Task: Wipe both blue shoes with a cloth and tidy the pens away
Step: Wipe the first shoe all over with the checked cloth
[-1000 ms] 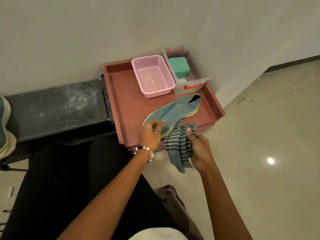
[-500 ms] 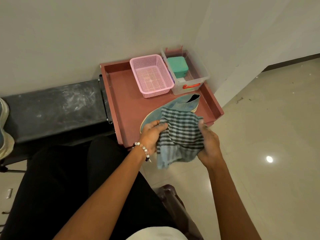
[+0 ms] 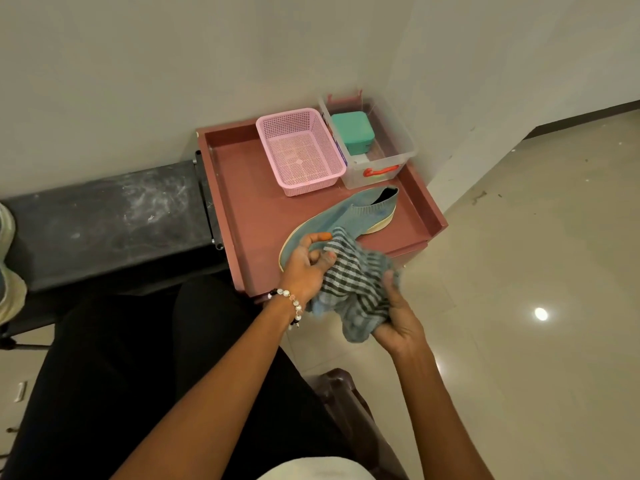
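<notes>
A blue knit shoe with a cream sole lies on its side on the red tray table, toe toward me. A striped blue-grey cloth is bunched between my two hands just over the tray's front edge. My left hand pinches the cloth's upper left corner over the shoe's toe. Lower down, my right hand grips the cloth's bottom end. The second shoe shows only partly at the far left edge. No pens are in view.
A pink mesh basket and a clear plastic box holding a teal case stand at the tray's back, against the wall. A dark bench runs left of the tray. Tiled floor lies to the right.
The cloth hung from my right hand, was spread flat over the shoe between both hands, and is now gathered into a bunch. My right hand has dropped lower and nearer to me.
</notes>
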A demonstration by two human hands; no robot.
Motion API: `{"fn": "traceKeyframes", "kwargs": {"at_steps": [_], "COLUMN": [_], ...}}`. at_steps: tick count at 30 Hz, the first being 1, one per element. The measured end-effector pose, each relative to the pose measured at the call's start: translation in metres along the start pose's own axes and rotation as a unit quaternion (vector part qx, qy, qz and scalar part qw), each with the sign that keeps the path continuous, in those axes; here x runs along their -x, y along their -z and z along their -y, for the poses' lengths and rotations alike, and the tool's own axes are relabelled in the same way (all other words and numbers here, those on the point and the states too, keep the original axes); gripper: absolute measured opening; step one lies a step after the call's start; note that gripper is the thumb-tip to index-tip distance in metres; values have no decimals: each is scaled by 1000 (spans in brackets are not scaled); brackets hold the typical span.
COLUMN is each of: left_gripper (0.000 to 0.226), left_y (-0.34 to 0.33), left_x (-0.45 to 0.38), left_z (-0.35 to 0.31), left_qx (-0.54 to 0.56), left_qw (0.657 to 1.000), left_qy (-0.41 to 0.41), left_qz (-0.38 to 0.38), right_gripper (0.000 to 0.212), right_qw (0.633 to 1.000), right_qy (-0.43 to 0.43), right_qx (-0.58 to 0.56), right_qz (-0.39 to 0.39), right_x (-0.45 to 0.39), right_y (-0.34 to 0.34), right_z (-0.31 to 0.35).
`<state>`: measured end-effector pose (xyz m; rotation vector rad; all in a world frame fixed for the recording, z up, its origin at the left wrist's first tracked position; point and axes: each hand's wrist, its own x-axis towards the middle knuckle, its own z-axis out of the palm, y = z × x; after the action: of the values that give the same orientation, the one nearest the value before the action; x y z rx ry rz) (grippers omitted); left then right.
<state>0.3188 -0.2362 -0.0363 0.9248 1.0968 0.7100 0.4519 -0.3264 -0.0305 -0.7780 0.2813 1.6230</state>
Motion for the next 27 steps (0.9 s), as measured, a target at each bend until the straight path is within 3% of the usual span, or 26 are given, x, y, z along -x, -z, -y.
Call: {"fn": "traceKeyframes", "kwargs": {"at_steps": [2, 4, 5, 7, 9, 12, 14, 17, 19, 20, 22, 24, 25, 27], "left_gripper": [22, 20, 17, 16, 19, 42, 59, 60, 62, 63, 56, 58, 61, 65], "left_y": [3, 7, 9, 14, 18, 18, 15, 18, 17, 16, 13, 12, 12, 14], "left_x": [-3, -4, -6, -10, -18, -34, -41, -43, -40, -40, -40, -40, -41, -43], "left_z": [6, 11, 12, 11, 9, 11, 19, 34, 39, 40, 41, 43, 45, 51], "left_qx": [-130, -327, -397, -455, -496, -587, -679, -764, -786, -790, -794, -793, -788, -776], "left_qw": [991, 943, 914, 880, 851, 790, 715, 627, 594, 583, 574, 586, 599, 621], "left_qy": [-13, -24, -38, -78, -130, -170, -165, -153, -172, -186, -195, -157, -132, -103], "left_qz": [-17, -51, -75, -110, -114, -44, 13, 28, 15, 19, 45, 59, 56, 40], "right_gripper": [76, 76, 65, 43, 43, 34, 30, 23, 28, 41, 63, 75, 75, 56], "right_qw": [996, 991, 990, 982, 967, 905, 848, 733, 634, 579, 448, 330, 278, 169], "right_qy": [-30, -26, -15, 25, 107, 265, 348, 393, 390, 372, 331, 329, 333, 370], "right_qx": [80, 117, 110, 85, 68, 112, 221, 462, 633, 708, 827, 883, 900, 913], "right_qz": [-2, -53, -93, -168, -219, -313, -333, -309, -213, -155, -79, -49, -33, 26], "right_x": [3, 4, 3, 1, -4, -17, -30, -59, -82, -94, -116, -124, -122, -113], "right_y": [0, 1, 3, 5, 8, -4, -17, -26, -20, -14, 1, 10, 10, 13], "right_z": [-5, -3, 2, 16, 30, 42, 38, 18, 3, -4, -13, -15, -11, 6]}}
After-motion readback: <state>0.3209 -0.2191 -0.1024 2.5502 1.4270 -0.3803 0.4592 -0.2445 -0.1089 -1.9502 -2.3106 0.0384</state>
